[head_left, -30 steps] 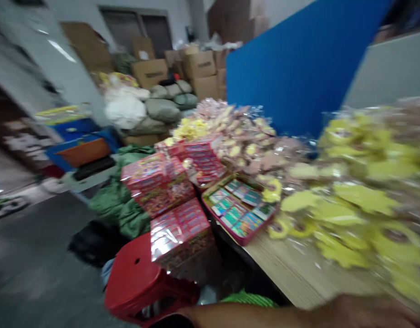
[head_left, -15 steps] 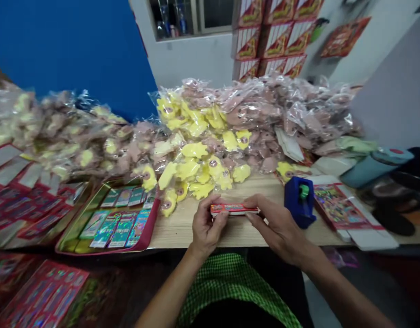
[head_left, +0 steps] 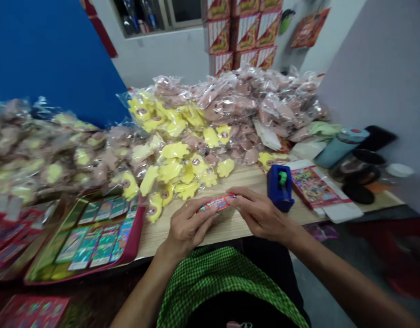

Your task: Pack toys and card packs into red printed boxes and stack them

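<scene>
A small, flat red printed box (head_left: 217, 203) is held level above the front part of the wooden table (head_left: 158, 237). My left hand (head_left: 189, 224) grips its left end, thumb along the near side. At the other end, the fingers of my right hand (head_left: 258, 212) are closed on the right tip. Just to the right of that hand stands a blue tape dispenser (head_left: 274, 196) with a green core. To the left lies a gold-lined tray with a pink rim (head_left: 139, 232), holding several shiny teal card stacks (head_left: 105, 243).
Bagged yellow figures (head_left: 172, 171) and bagged pinkish ones (head_left: 230, 98) are heaped across the back. On the right are a flattened printed carton (head_left: 314, 184), a blue bottle (head_left: 340, 148) and a dark mug (head_left: 360, 164). Red boxes (head_left: 218, 36) are stacked behind, and red packs (head_left: 15, 232) lie far left.
The view has shifted right. The red box has tilted, its right end now higher, and turned to show more of its printed face. Both hands still hold it.
</scene>
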`<state>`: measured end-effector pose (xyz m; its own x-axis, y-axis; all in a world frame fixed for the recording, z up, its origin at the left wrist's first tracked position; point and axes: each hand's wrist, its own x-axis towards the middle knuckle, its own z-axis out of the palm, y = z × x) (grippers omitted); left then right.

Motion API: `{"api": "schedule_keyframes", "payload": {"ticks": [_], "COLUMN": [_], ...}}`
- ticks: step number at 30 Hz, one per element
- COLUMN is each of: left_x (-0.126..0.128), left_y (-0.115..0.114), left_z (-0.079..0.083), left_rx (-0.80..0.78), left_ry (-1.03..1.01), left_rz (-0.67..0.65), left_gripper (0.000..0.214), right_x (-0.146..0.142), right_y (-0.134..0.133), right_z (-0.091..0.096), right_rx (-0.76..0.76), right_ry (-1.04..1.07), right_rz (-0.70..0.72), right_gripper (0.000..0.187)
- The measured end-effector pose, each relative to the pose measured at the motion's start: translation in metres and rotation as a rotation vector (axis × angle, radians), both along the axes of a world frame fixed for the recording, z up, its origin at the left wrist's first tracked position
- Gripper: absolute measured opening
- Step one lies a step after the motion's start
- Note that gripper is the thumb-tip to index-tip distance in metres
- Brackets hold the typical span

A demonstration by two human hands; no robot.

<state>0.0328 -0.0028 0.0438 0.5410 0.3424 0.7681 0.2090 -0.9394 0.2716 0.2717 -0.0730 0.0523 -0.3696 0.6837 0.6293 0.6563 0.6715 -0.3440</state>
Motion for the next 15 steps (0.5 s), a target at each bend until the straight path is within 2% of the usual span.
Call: {"api": "schedule_keyframes", "payload": {"ticks": [2, 3, 6, 8, 9, 12, 15], "left_x": [0.008, 0.013, 0.032, 0.045, 0.051, 0.061, 0.062], "left_y": [-0.003, -0.004, -0.003, -0.002, -0.002, -0.003, -0.004], "left_z": [0.004, 0.005, 0.001, -0.005, -0.008, -0.013, -0.011], "left_rx": [0.018, 0.017, -0.014, -0.04, -0.047, -0.064, -0.086], "left_ry": [-0.023, -0.056, -0.167, -0.2, -0.202, -0.199, -0.191], "left_rz": [0.044, 0.066, 0.096, 0.072, 0.058, 0.039, 0.024], "left_gripper": [0.023, 0.024, 0.022, 0.02, 0.019, 0.018, 0.019], "right_x": [0.006, 0.014, 0.047, 0.069, 0.077, 0.087, 0.085], "right_y": [-0.006, -0.01, -0.026, -0.033, -0.035, -0.034, -0.032], "right_z": [0.0, -0.001, -0.013, -0.026, -0.033, -0.048, -0.052], "right_rx": [-0.045, -0.08, -0.257, -0.391, -0.455, -0.621, -0.672], "right_ry": [0.114, 0.175, 0.338, 0.412, 0.439, 0.545, 0.657], "right_rz": [-0.128, -0.27, -0.834, -1.048, -1.076, -1.044, -1.005], "right_gripper": [0.033, 0.03, 0.018, 0.006, 0.005, 0.014, 0.018]}}
